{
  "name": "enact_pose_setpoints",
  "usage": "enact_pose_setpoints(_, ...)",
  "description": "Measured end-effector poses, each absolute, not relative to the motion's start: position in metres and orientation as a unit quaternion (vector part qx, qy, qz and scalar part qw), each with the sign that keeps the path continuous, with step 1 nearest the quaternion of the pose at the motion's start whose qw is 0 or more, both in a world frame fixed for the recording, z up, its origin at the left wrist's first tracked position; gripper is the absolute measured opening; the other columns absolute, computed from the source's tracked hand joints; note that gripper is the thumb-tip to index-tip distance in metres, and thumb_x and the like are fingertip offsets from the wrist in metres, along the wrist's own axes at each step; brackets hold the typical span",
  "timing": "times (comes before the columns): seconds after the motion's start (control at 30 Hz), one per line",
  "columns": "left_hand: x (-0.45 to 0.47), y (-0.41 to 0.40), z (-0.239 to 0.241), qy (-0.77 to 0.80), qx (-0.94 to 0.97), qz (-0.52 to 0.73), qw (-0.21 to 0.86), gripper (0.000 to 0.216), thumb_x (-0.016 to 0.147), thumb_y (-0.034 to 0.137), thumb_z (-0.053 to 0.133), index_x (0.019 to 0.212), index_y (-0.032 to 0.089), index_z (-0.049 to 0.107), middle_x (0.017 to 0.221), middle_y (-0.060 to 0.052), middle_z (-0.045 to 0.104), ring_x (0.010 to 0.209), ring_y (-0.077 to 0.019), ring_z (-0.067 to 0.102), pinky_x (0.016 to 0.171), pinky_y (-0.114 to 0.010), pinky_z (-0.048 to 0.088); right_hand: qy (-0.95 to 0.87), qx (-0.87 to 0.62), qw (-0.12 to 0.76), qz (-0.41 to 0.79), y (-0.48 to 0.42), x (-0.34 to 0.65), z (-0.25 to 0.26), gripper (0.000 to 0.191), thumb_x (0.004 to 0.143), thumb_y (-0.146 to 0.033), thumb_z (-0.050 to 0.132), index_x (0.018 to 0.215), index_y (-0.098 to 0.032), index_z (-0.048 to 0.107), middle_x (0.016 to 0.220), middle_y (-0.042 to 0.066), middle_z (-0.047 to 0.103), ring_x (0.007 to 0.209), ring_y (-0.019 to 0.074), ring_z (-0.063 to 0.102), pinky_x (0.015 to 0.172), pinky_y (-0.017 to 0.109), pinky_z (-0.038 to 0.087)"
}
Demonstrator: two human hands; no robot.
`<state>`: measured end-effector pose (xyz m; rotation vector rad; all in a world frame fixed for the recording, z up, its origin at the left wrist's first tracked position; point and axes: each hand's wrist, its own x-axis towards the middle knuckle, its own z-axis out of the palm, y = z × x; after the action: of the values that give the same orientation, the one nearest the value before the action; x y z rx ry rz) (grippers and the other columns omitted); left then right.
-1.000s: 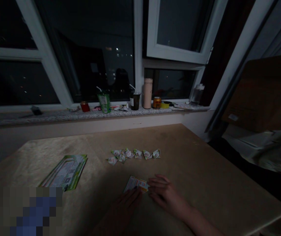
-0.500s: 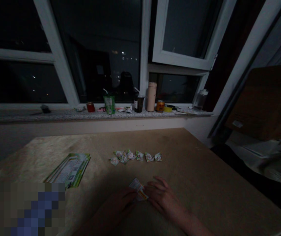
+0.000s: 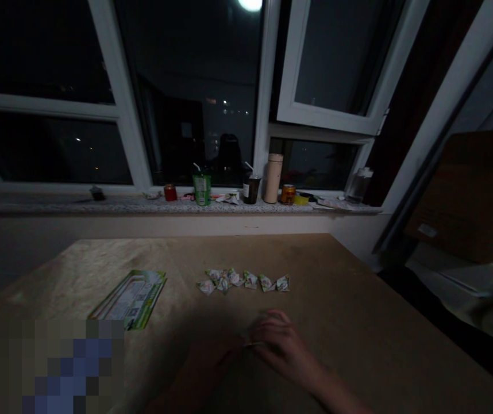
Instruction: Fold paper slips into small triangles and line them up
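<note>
Low in the middle of the view, my right hand [image 3: 278, 343] has its fingers curled in and closed on a small piece of printed paper [image 3: 249, 344], of which only a thin pale edge shows. From the other side my left hand [image 3: 214, 359], deep in shadow, pinches the same piece; its fingertips are hard to see. Beyond my hands lies a row of several small folded or crumpled printed pieces [image 3: 250, 280], white and green. A flat green and white printed sheet or packet [image 3: 138, 296] rests on the left of the table.
The brown tabletop [image 3: 315, 270] ends at a wall below the window sill [image 3: 229, 208]. On the sill stand a green cup [image 3: 202, 188], a dark cup [image 3: 251, 188] with a straw, a pink flask [image 3: 273, 178] and small jars. A cardboard box [image 3: 470, 195] is at right.
The printed paper, face up between my hands before, is now mostly hidden in my fingers. My right hand's fingers have curled inward. The view has tilted slightly up and left.
</note>
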<state>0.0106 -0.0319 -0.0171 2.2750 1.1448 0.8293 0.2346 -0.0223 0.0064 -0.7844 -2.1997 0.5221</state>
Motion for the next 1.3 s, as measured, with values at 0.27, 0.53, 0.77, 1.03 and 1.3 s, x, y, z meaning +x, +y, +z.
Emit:
enact_pose_setpoints(0.27, 0.014, -0.022, -0.020, 0.461, 0.722, 0.354, 0.375, 0.036, 0.091, 0.041, 0.046, 0.119, 0.024, 0.062, 0.116, -0.001, 0.067, 0.103, -0.0238, 0.064, 0.093, -0.037, 0.050, -0.618, -0.399, 0.450, 0.506, 0.009, 0.211, -0.009, 0.044, 0.071, -0.046, 0.071, 0.106, -0.021, 0.062, 0.086, 0.003, 0.071, 0.078, 0.0207, 0.067, 0.072, 0.034, 0.053)
enact_pose_setpoints(0.53, 0.010, -0.024, -0.013, 0.477, 0.755, 0.317, 0.318, 0.036, 0.096, 0.037, 0.041, 0.125, 0.024, 0.057, 0.117, 0.000, 0.067, 0.103, -0.0233, 0.063, 0.093, -0.038, 0.050, -0.550, -0.356, 0.444, 0.611, 0.015, 0.208, -0.031, 0.072, 0.065, -0.037, 0.075, 0.126, -0.022, 0.042, 0.077, -0.002, 0.065, 0.067, 0.0164, 0.064, 0.067, 0.031, 0.051)
enact_pose_setpoints(0.77, -0.002, -0.023, -0.014, 0.431, 0.875, 0.209, 0.069, 0.038, 0.093, 0.020, 0.042, 0.129, 0.026, 0.054, 0.129, -0.004, 0.057, 0.114, -0.0237, 0.055, 0.099, -0.041, 0.044, -0.785, -0.395, 0.339, 0.336, 0.012, 0.214, -0.029, 0.044, 0.086, -0.023, 0.056, 0.129, -0.022, 0.049, 0.098, 0.004, 0.066, 0.083, 0.0161, 0.061, 0.074, 0.028, 0.047)
enact_pose_setpoints(1.03, -0.011, -0.018, -0.015, 0.333, 0.936, 0.106, 0.052, 0.058, 0.096, 0.022, 0.041, 0.149, 0.029, 0.018, 0.154, -0.002, 0.022, 0.138, -0.0231, 0.026, 0.112, -0.045, 0.024, -0.867, -0.419, 0.249, 0.106, 0.003, 0.214, -0.014, 0.041, 0.091, -0.024, 0.051, 0.132, -0.026, 0.046, 0.120, 0.007, 0.057, 0.111, 0.0221, 0.049, 0.094, 0.037, 0.035)
enact_pose_setpoints(1.3, -0.013, -0.021, -0.009, 0.330, 0.940, 0.070, 0.051, 0.066, 0.095, 0.040, 0.043, 0.149, 0.030, 0.006, 0.154, -0.003, 0.019, 0.140, -0.0285, 0.018, 0.111, -0.058, 0.001, -0.883, -0.366, 0.246, 0.162, -0.008, 0.232, -0.007, 0.047, 0.059, -0.049, 0.080, 0.093, -0.021, 0.062, 0.095, 0.002, 0.060, 0.096, 0.0210, 0.052, 0.087, 0.033, 0.034)
